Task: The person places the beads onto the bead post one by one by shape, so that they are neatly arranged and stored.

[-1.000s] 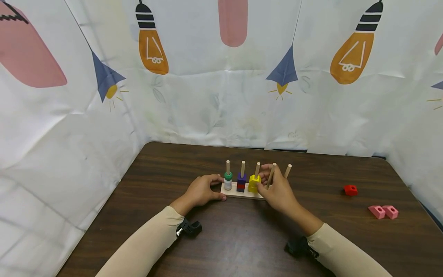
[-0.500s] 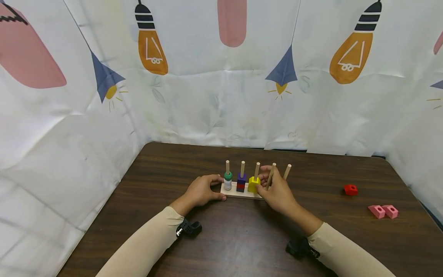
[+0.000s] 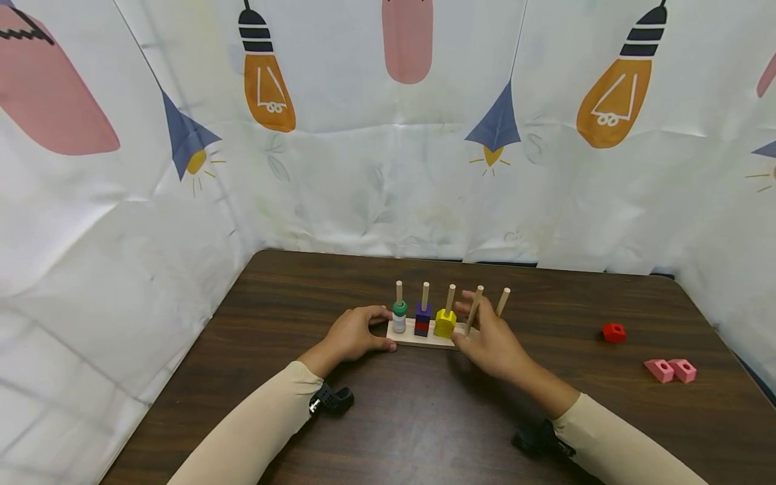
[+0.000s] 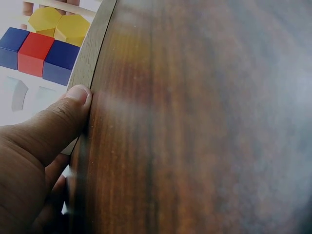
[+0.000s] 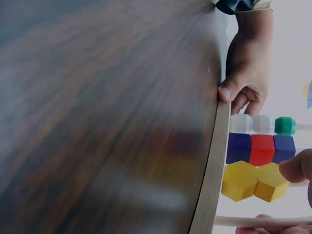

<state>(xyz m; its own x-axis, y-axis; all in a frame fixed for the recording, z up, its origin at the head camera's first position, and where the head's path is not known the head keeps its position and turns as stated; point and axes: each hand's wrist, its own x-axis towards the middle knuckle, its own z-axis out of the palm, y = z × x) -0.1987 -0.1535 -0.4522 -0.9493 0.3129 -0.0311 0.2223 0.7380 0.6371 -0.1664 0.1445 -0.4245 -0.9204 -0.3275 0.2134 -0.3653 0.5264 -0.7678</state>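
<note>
A wooden peg board (image 3: 418, 341) with upright pegs stands on the table. My left hand (image 3: 351, 333) holds its left end, with the thumb (image 4: 78, 100) on the front edge in the left wrist view. Two white beads under a green one (image 3: 399, 309) sit on the first peg. A blue, red and blue stack (image 5: 262, 148) is on the second peg. Two yellow hexagonal blocks (image 3: 445, 325) are stacked on the third. My right hand (image 3: 494, 343) is spread around the bare fourth peg (image 3: 475, 311), thumb close to the yellow blocks and fingers behind the peg, holding nothing.
To the right on the brown table (image 3: 388, 417) lie a red block (image 3: 614, 333) and two pink blocks (image 3: 671, 370) with holes. The fifth peg (image 3: 503, 301) is bare. A printed white curtain (image 3: 364, 188) hangs behind the table.
My right hand's thumb and fingers have drawn away from the yellow blocks, letting go, and the hand has shifted slightly right. The upper yellow block settled lower. My left hand stayed put.
</note>
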